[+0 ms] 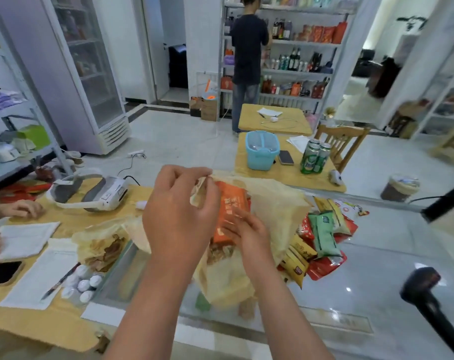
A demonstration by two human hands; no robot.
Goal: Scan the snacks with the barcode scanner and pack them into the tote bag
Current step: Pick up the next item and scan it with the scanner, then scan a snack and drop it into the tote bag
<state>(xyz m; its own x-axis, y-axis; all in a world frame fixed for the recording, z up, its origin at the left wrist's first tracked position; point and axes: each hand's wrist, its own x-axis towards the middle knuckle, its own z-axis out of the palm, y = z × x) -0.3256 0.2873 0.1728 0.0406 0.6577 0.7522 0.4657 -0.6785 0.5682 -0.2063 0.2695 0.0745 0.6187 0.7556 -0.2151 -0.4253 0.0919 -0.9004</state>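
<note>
Pinching the rim of the tote bag between thumb and fingertips, the left hand holds the bag's mouth up and open above the bench. The right hand has its fingers curled round the lower end of an orange snack packet, which stands partly inside that mouth. More snacks, in green, yellow and red packets, lie in a loose heap on the bench just right of the bag. The barcode scanner stands near the right edge, well apart from both hands
</note>
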